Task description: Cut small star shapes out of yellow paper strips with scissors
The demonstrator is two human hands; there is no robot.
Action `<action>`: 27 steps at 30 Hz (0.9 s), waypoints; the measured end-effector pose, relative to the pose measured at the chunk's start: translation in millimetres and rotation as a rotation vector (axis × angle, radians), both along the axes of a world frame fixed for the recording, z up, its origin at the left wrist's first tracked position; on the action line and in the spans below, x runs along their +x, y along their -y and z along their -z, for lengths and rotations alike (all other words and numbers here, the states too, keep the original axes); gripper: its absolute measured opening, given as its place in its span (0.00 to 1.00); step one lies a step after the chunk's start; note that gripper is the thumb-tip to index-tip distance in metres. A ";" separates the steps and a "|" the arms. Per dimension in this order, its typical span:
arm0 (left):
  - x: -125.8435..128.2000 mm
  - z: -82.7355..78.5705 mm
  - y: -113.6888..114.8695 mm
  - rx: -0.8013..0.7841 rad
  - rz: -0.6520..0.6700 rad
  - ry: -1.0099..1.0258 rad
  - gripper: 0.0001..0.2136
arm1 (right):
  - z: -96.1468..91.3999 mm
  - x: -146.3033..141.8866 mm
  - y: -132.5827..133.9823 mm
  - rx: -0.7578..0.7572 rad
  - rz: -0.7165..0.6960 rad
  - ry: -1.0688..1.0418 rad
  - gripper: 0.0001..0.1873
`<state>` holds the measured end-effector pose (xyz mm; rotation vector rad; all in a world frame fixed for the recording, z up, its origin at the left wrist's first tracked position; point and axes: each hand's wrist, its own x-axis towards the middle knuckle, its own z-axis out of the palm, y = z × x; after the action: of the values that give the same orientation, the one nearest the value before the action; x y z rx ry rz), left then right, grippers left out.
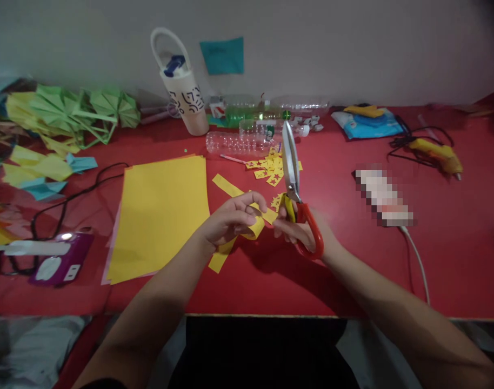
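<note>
My left hand (231,219) is closed round a yellow paper strip (253,227) that curls over just above the red table (352,270). My right hand (301,232) grips the red handles of a pair of scissors (292,173); the closed blades point up and away from me. The fingertips of both hands meet at the strip. A second yellow strip (226,185) lies flat behind them. Beyond the scissors sits a small pile of yellow star cut-outs (271,168).
A stack of yellow paper sheets (161,213) lies left. Folded green and yellow paper shapes (68,116) fill the far left. Plastic bottles (247,141), a paper cup holder (188,102), a glue gun (435,154), a purple power strip (60,262) and cables stand around.
</note>
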<state>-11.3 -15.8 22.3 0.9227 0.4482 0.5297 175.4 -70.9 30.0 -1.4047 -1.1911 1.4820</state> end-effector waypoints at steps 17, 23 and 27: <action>11.7 -3.4 4.4 -0.093 -0.130 -0.077 0.11 | 20.4 -6.3 -0.7 0.049 -0.235 -0.240 0.16; 9.9 3.2 -1.3 0.006 -0.243 -0.170 0.18 | 25.2 -6.7 -2.5 0.117 -0.228 -0.508 0.17; 6.6 1.8 -7.4 0.383 -0.642 -0.379 0.15 | 26.9 -1.8 -4.8 0.157 -0.203 -0.466 0.17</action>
<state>-4.7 -8.4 20.5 1.2552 1.0274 1.0551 173.6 -66.0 3.1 -0.7903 -1.1397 1.6960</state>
